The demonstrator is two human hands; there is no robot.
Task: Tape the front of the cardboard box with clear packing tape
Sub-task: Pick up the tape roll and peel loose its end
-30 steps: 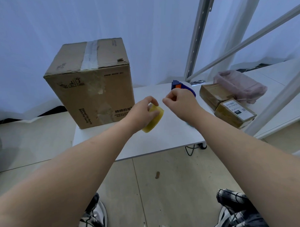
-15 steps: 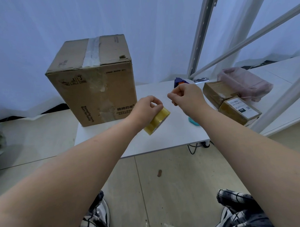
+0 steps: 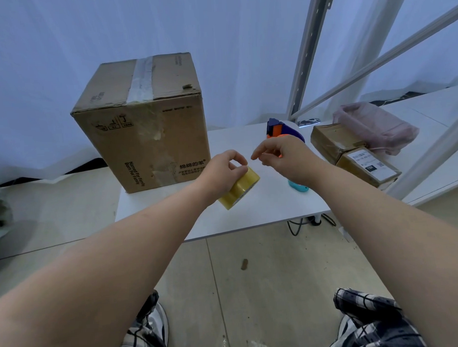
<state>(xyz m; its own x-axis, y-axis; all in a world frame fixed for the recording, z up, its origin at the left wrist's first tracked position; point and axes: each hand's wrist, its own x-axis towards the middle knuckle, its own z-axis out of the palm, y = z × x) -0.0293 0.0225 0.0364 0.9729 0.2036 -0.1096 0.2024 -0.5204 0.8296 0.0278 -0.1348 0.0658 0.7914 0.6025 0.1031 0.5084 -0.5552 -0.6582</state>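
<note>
Above table (image 3: pixel 263 211): my left hand (image 3: pixel 224 173) grips tape roll (image 3: pixel 240 189); right hand (image 3: pixel 284 158) fingers loosely curled beside it, empty; cardboard box (image 3: pixel 143 129) far-left.

One head-worn view looks forward and down, seemingly close above the table (image 3: pixel 250 219).

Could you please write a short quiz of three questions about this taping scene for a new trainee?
1. True or false: the left hand holds the tape roll.
2. Where is the old tape strip on the cardboard box? A) on the top B) on the floor C) on the small parcels
3. Fill in: the right hand is ____ the roll, fingers loosely curled.

Key: 1 true; 2 A; 3 beside, not touching.
</note>
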